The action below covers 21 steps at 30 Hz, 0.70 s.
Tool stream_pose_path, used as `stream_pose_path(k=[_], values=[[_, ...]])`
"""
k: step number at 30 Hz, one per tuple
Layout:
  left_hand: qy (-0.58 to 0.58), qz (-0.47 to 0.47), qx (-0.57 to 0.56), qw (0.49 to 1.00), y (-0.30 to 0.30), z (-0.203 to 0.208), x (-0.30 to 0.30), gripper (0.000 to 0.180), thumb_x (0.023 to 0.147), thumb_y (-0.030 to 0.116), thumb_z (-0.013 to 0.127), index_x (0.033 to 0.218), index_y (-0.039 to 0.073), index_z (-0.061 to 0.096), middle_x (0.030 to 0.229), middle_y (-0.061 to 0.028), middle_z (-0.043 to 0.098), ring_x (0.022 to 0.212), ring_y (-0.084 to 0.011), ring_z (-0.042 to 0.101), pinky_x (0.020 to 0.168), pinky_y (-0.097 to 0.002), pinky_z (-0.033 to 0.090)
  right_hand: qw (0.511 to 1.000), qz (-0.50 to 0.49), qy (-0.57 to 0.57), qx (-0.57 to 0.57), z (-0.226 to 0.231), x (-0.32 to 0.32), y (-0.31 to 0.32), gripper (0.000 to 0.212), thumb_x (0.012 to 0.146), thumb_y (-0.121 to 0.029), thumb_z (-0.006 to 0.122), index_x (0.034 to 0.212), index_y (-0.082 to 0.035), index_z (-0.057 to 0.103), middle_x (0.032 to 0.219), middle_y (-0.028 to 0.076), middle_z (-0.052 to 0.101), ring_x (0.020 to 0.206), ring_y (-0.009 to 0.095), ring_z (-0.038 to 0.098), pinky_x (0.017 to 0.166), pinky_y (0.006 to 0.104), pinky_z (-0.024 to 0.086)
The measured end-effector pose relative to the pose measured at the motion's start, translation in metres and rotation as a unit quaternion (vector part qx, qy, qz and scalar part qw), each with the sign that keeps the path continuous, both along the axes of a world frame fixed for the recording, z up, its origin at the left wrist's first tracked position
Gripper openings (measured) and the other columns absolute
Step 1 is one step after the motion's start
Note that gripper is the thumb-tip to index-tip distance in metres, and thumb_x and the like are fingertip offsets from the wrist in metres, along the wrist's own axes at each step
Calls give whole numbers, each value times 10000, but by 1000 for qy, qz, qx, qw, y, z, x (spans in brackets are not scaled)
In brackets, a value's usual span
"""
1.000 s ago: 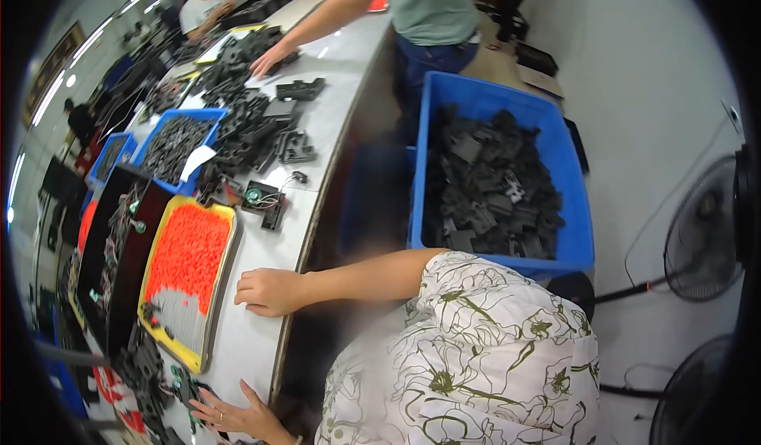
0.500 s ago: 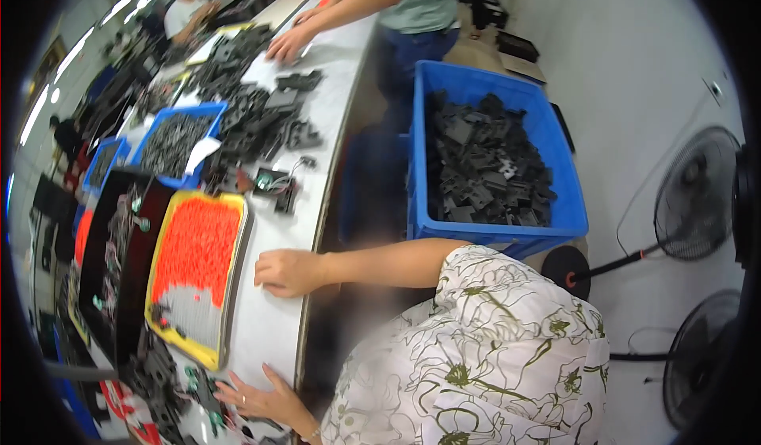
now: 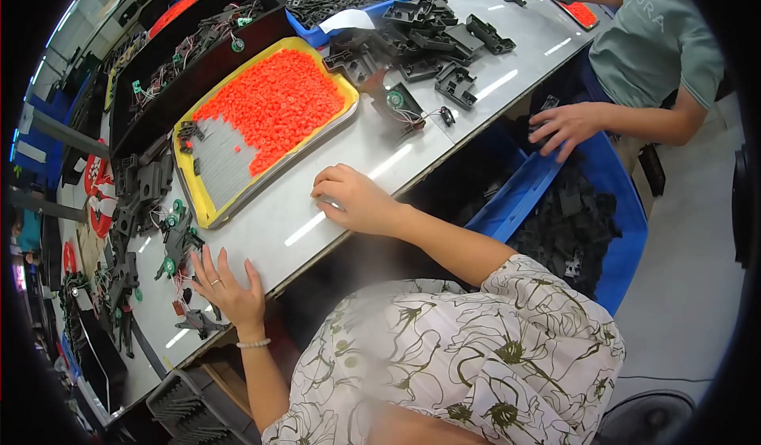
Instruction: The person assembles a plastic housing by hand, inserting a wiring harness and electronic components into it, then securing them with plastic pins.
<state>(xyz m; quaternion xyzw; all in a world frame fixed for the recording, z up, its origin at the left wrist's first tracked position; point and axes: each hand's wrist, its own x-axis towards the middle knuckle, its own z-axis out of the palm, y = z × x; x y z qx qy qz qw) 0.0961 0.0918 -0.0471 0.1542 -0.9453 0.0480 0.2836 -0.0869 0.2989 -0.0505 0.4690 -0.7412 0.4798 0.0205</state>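
My left hand [image 3: 228, 288] is open, fingers spread, at the table's near edge. Just beyond its fingertips lie black plastic housings [image 3: 178, 243] with green round parts and thin wires. My right hand [image 3: 357, 199] rests on the white tabletop [image 3: 317, 247], its fingers curled in a closed shape; whatever they hold, if anything, is hidden. Beyond the two hands sits a yellow-rimmed tray [image 3: 208, 211], partly filled with small orange-red pieces [image 3: 277, 104]. A single black housing with wires [image 3: 403, 106] lies up and right of my right hand.
A black box [image 3: 198, 57] of wired parts stands behind the tray. Black housings [image 3: 428, 37] are heaped near a blue tray [image 3: 388, 1]. A blue bin [image 3: 634, 247] of black parts sits right of the table. A co-worker's hand [image 3: 567, 128] reaches over it.
The view has swung toward the right, shifting the scene. The co-worker's hands have parted: one now holds a black part over the table, the other is at the blue bin. My hands keep similar poses.
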Motion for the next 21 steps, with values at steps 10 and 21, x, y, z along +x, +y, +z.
stream_pose_path(k=[10,21], values=[[-4,-23,64,998,3,1,-2,385,775,146,607,1131,41,505,1307,-139,423,1283,-336,318,1002,-569,207,970,-223,-21,-93,53,-61,76,213,757,-94,651,953,-20,615,828,74,613,756,171,582,683,284,456],[102,-189,265,940,21,23,-30,410,753,-13,583,1146,-2,468,1268,-191,438,1235,-339,373,1016,-456,274,954,-286,-11,84,76,-124,53,239,774,-215,656,888,-6,647,628,53,599,546,98,536,520,234,424]])
